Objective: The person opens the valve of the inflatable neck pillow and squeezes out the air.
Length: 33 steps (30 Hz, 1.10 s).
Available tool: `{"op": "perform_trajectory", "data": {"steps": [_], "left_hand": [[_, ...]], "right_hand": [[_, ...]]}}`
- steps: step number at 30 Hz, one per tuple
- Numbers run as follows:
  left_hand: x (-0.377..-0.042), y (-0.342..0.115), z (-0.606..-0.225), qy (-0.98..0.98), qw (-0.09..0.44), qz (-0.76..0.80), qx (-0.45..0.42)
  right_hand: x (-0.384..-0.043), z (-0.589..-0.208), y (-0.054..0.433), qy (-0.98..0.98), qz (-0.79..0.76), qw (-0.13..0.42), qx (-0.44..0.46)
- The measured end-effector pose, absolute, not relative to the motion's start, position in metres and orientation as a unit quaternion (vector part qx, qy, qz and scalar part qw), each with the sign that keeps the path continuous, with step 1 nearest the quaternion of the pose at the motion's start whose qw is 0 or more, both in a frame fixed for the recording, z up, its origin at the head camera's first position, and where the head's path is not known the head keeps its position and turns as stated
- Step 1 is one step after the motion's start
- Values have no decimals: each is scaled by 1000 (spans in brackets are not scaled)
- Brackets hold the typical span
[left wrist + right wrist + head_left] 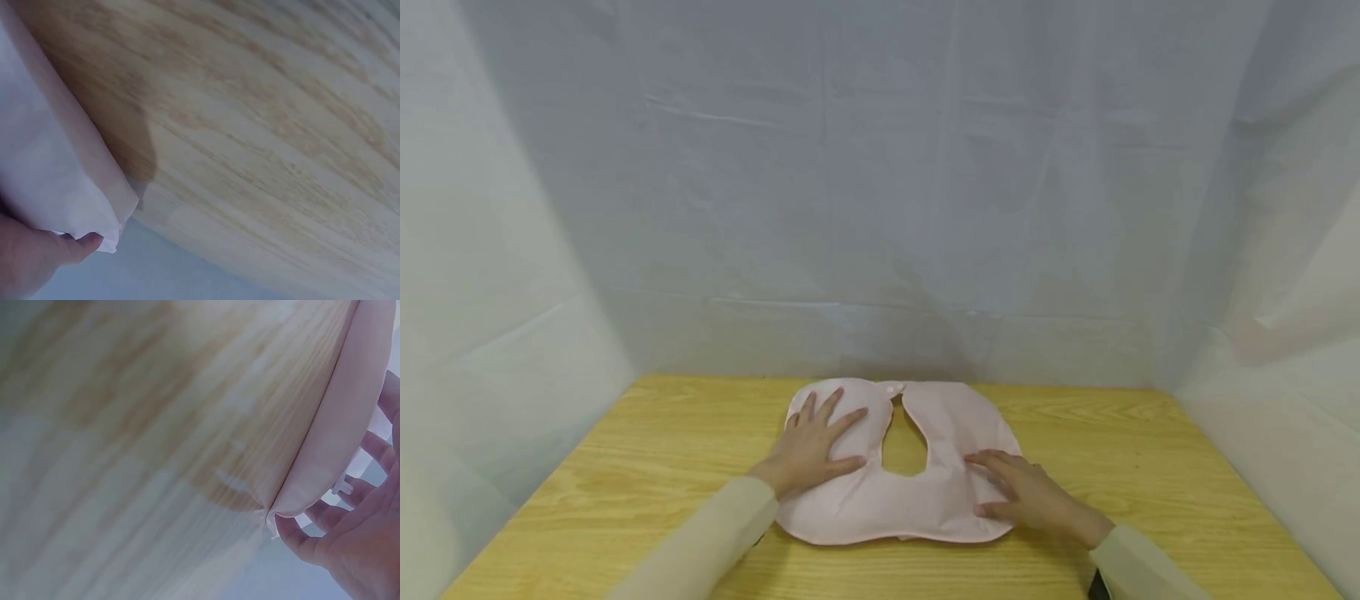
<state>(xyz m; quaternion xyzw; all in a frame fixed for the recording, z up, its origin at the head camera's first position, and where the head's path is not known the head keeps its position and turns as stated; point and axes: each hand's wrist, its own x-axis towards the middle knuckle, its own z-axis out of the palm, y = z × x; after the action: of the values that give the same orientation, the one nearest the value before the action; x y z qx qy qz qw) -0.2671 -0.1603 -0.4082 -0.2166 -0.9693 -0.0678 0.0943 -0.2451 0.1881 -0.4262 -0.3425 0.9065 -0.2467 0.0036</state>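
Observation:
A pale pink inflatable neck pillow (pixel 917 512) lies on the wooden table, its ends meeting at a small snap at the far side around a teardrop-shaped gap. My left hand (pixel 808 450) rests on its left lobe with the fingers spread. On the right lobe, my right hand (pixel 1026 492) touches the surface with parted, slightly bent fingers. The left wrist view shows a thumb (pixel 78 247) against the pillow's edge. A small translucent piece like a valve (pixel 342 486) sticks out between the right fingers in the right wrist view.
The yellow wood-grain table (pixel 647 467) runs back to a grey-white sheet (pixel 880 208). More pale sheeting hangs along the left and right sides. A small dark object (pixel 1099 586) shows beside the right sleeve (pixel 1138 562).

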Motion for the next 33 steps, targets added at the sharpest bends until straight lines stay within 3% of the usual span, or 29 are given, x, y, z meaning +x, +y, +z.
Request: {"op": "perform_trajectory", "data": {"steps": [33], "left_hand": [[-267,-159,-415,-966,99,-69,-229]], "right_hand": [[-243,-428,190,905,-258,-11,-339]]}}
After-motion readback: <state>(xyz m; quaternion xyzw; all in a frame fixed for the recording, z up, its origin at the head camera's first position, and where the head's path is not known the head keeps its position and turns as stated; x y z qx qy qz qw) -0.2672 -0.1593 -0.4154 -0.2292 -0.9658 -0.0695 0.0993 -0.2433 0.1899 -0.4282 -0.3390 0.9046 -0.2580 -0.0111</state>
